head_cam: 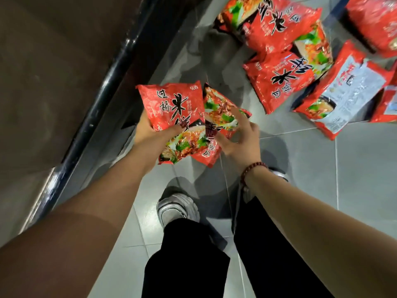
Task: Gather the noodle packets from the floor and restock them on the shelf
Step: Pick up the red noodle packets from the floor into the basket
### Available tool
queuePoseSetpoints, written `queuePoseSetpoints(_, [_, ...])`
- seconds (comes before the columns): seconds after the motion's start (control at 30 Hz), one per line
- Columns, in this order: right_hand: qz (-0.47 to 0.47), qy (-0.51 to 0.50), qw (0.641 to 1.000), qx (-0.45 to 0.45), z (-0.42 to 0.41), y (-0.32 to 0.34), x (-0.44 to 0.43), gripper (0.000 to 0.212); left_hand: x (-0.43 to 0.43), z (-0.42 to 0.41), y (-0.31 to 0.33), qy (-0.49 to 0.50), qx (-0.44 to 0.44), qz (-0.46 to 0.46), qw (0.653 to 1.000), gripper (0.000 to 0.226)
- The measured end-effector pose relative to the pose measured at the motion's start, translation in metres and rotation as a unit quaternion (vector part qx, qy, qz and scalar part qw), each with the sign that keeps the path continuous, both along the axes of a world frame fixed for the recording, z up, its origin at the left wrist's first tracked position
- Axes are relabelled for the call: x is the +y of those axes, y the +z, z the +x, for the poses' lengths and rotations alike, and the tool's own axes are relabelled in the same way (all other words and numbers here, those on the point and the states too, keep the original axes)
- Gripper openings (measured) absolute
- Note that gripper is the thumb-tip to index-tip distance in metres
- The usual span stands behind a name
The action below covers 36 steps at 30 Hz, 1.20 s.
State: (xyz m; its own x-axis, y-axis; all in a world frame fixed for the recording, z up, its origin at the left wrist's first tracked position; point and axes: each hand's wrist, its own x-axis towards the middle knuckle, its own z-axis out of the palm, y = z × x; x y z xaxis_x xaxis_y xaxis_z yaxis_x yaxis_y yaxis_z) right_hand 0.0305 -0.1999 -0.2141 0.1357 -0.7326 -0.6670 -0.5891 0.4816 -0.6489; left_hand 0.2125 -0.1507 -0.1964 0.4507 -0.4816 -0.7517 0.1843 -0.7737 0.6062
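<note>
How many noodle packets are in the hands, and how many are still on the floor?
Packets in the left hand and right hand: 2
Packets on the floor, some cut off by the edge: 6
Total: 8

I see two packets (182, 117) held side by side above the floor (322, 179), shelf (53, 82) to their left, loose packets (300, 61) scattered ahead right, my shoe (178, 209) below.

second packet (217, 117) partly hidden behind first packet (171, 108), top-right packet (373, 22) cut off by edge
</note>
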Motion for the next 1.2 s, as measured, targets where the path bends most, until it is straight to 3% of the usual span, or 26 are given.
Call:
queuePoseSetpoints(0.07, [0.092, -0.037, 0.995, 0.02, 0.001, -0.017, -0.004, 0.076, 0.007, 0.004, -0.007, -0.008, -0.015, 0.003, 1.0, 0.052])
queuePoseSetpoints(0.2, [0.066, -0.062, 0.995, 0.04, 0.019, -0.048, -0.005, 0.088, 0.016, 0.009, -0.025, -0.019, -0.032, 0.007, 0.999, 0.05])
queuePoseSetpoints(0.37, [0.027, -0.087, 0.996, -0.014, 0.032, -0.056, -0.006, 0.08, 0.019, 0.007, -0.029, -0.024, -0.037, 0.008, 0.999, 0.048])
queuePoseSetpoints(0.53, [0.021, -0.11, 0.992, -0.053, 0.008, -0.017, -0.004, 0.068, 0.029, -0.006, 0.009, 0.01, 0.037, 0.029, 0.999, 0.034])
queuePoseSetpoints(0.8, [-0.027, -0.13, 0.983, -0.126, -0.061, 0.144, -0.003, 0.063, 0.026, -0.039, 0.158, 0.045, 0.131, 0.018, 0.99, 0.036])
queuePoseSetpoints(1.0, [-0.079, -0.093, 0.983, -0.14, -0.088, 0.314, -0.005, 0.062, 0.028, -0.049, 0.307, 0.003, 0.169, -0.006, 0.986, 0.065])
queuePoseSetpoints(1.1, [-0.096, -0.06, 0.984, -0.141, -0.091, 0.391, -0.003, 0.064, 0.035, -0.05, 0.382, -0.016, 0.173, -0.035, 0.984, 0.07])
queuePoseSetpoints(1.2, [-0.138, -0.023, 0.98, -0.142, -0.087, 0.465, -0.001, 0.062, 0.046, -0.045, 0.453, -0.027, 0.12, -0.056, 0.991, 0.099])
